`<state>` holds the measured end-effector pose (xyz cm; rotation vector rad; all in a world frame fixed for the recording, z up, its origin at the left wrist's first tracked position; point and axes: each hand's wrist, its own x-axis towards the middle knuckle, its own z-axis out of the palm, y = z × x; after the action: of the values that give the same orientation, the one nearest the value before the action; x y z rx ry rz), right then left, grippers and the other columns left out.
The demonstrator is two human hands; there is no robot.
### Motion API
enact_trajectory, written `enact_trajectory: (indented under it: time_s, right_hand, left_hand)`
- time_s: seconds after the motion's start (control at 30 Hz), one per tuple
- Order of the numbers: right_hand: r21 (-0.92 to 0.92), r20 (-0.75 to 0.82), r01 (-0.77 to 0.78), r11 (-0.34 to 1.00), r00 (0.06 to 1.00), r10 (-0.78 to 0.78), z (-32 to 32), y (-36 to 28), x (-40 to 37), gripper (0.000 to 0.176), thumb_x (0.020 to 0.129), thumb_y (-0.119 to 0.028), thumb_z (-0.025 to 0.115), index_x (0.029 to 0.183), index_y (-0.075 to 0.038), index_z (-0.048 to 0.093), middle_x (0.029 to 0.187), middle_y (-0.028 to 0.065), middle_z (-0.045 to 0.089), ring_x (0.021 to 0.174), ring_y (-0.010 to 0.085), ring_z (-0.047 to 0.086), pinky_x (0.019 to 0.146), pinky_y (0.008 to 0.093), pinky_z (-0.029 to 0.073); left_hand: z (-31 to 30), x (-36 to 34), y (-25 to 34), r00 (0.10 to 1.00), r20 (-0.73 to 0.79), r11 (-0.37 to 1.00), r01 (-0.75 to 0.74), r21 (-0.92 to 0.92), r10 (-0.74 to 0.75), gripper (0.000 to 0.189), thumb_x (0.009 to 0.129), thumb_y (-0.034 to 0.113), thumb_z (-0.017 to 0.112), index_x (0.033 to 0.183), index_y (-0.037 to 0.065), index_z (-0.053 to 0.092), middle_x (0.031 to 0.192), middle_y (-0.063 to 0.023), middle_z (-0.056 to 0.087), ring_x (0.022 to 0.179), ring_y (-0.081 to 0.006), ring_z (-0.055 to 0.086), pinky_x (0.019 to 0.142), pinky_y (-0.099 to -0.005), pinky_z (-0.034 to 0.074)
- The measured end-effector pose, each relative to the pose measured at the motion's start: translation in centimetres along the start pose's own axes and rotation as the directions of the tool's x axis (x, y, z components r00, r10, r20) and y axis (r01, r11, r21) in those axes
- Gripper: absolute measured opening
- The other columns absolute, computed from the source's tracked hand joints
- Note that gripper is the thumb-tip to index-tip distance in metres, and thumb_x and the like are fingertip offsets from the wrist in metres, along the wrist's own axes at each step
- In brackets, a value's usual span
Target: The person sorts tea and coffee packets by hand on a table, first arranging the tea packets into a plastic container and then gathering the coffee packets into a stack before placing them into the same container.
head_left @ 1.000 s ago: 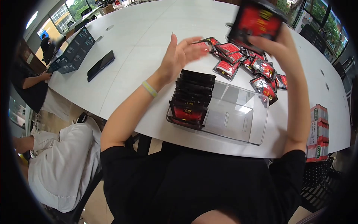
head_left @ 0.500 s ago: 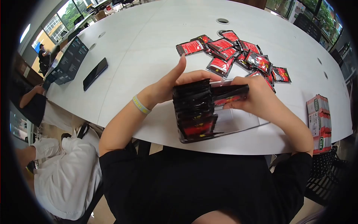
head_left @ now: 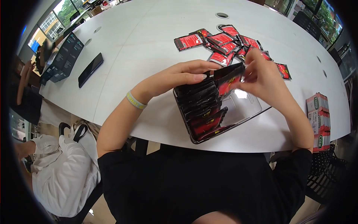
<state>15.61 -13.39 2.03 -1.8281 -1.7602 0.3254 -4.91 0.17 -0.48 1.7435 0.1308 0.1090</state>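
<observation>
A clear plastic box (head_left: 250, 107) rests at the table's near edge, its left part filled with a row of black and red packets (head_left: 197, 101) standing on edge. My left hand (head_left: 175, 77) is closed over the box's far end, with the thumb on the packets' tops and the fingers behind the wall. In my right hand (head_left: 261, 74), slightly blurred, a black and red packet (head_left: 228, 83) is pinched by its right side. It is tilted above the box, beside the row's far end. Beyond the hands lies a loose pile of similar packets (head_left: 222, 40), partly hidden by my right hand.
A stack of red and white boxes (head_left: 319, 122) stands at the right edge of the white table (head_left: 149, 41). To the left are a phone (head_left: 91, 70) and a dark box (head_left: 64, 58). A person in white trousers (head_left: 63, 175) sits at the left.
My left thumb has come down from its raised position onto the packets. My right hand has lifted the packet and tilted it. The box has turned slightly.
</observation>
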Motion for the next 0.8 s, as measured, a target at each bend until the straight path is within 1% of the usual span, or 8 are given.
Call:
enact_trajectory:
  time_s: [0.07, 0.13, 0.33, 0.53, 0.6, 0.63, 0.73, 0.8]
  right_hand:
    - [0.018, -0.047, 0.029, 0.999, 0.999, -0.028, 0.3, 0.8, 0.3, 0.05, 0.064, -0.017, 0.076, 0.092, -0.004, 0.037, 0.064, 0.0138, 0.06, 0.061, 0.0215, 0.064, 0.053, 0.028, 0.048]
    - [0.263, 0.027, 0.018, 0.965, 0.999, -0.026, 0.4, 0.9, 0.5, 0.047, 0.067, -0.013, 0.074, 0.095, -0.002, 0.037, 0.067, 0.0145, 0.061, 0.062, 0.023, 0.064, 0.054, 0.0282, 0.049]
    - [0.219, 0.05, 0.117, 0.969, 0.99, -0.131, 2.1, 0.6, 0.0, 0.048, 0.071, -0.011, 0.071, 0.1, -0.002, 0.034, 0.068, 0.0147, 0.061, 0.064, 0.0248, 0.064, 0.056, 0.0291, 0.05]
    - [0.148, 0.054, 0.175, 0.973, 0.981, -0.184, 2.1, 0.5, -0.1, 0.063, 0.068, -0.021, 0.074, 0.114, -0.003, 0.034, 0.065, 0.0133, 0.059, 0.056, 0.0253, 0.059, 0.05, 0.0322, 0.045]
    - [0.116, 0.175, 0.07, 0.991, 0.98, -0.09, 1.8, -0.2, -0.2, 0.074, 0.069, -0.013, 0.074, 0.126, -0.006, 0.028, 0.08, 0.0128, 0.063, 0.074, 0.0213, 0.064, 0.067, 0.0314, 0.053]
    - [0.116, 0.175, 0.067, 0.991, 0.981, -0.087, 1.8, -0.2, -0.3, 0.074, 0.069, -0.013, 0.074, 0.126, -0.006, 0.028, 0.08, 0.0128, 0.063, 0.074, 0.0213, 0.064, 0.067, 0.0314, 0.053]
    - [0.016, 0.163, 0.099, 0.995, 0.982, -0.1, 2.0, -0.1, -0.4, 0.074, 0.067, -0.016, 0.074, 0.126, -0.007, 0.03, 0.075, 0.012, 0.063, 0.066, 0.022, 0.063, 0.062, 0.0303, 0.052]
    - [-0.097, 0.08, 0.224, 0.97, 0.973, -0.216, 2.2, 0.3, -0.4, 0.07, 0.067, -0.031, 0.072, 0.122, -0.006, 0.036, 0.061, 0.0142, 0.058, 0.052, 0.0277, 0.058, 0.047, 0.0337, 0.043]
  left_hand:
    - [0.0, 0.0, -0.3, 0.999, -0.042, 1.0, 0.002, -0.007, -0.003, 0.069, 0.077, 0.046, 0.048, 0.128, 0.0, 0.04, 0.125, -0.0163, 0.045, 0.113, -0.021, 0.046, 0.097, -0.0299, 0.031]
    - [0.0, 0.0, -0.6, 0.999, -0.047, 1.0, -0.002, -0.001, 0.002, 0.072, 0.077, 0.047, 0.048, 0.129, -0.001, 0.037, 0.125, -0.0169, 0.045, 0.114, -0.0214, 0.045, 0.098, -0.0303, 0.031]
    - [0.2, -0.4, 0.1, 0.999, 0.04, 0.999, 0.016, -0.038, -0.015, 0.082, 0.076, 0.058, 0.045, 0.129, -0.004, 0.035, 0.128, -0.0197, 0.041, 0.12, -0.0236, 0.04, 0.099, -0.0314, 0.029]
    - [0.1, -0.5, 0.0, 0.998, 0.055, 1.0, -0.011, -0.01, 0.012, 0.09, 0.073, 0.065, 0.045, 0.128, -0.005, 0.036, 0.129, -0.0204, 0.039, 0.122, -0.0251, 0.037, 0.101, -0.0329, 0.026]
    - [0.0, -0.4, 0.1, 0.998, 0.061, 1.0, -0.016, -0.007, 0.016, 0.091, 0.073, 0.066, 0.045, 0.128, -0.005, 0.035, 0.129, -0.0203, 0.039, 0.122, -0.0251, 0.037, 0.101, -0.033, 0.026]
    - [0.0, -0.4, 0.2, 0.999, 0.052, 1.0, -0.004, -0.018, 0.004, 0.09, 0.072, 0.064, 0.048, 0.128, -0.005, 0.035, 0.129, -0.0198, 0.04, 0.122, -0.0246, 0.037, 0.101, -0.033, 0.025]
    - [0.2, -0.6, 0.4, 0.998, 0.038, 0.998, 0.046, -0.047, -0.044, 0.086, 0.07, 0.055, 0.055, 0.129, -0.004, 0.035, 0.129, -0.0186, 0.04, 0.121, -0.0236, 0.037, 0.102, -0.0328, 0.024]
    - [0.2, -0.5, 0.5, 0.997, 0.031, 0.995, 0.078, -0.059, -0.076, 0.084, 0.069, 0.048, 0.06, 0.129, -0.004, 0.035, 0.129, -0.0179, 0.041, 0.121, -0.023, 0.038, 0.102, -0.0325, 0.024]
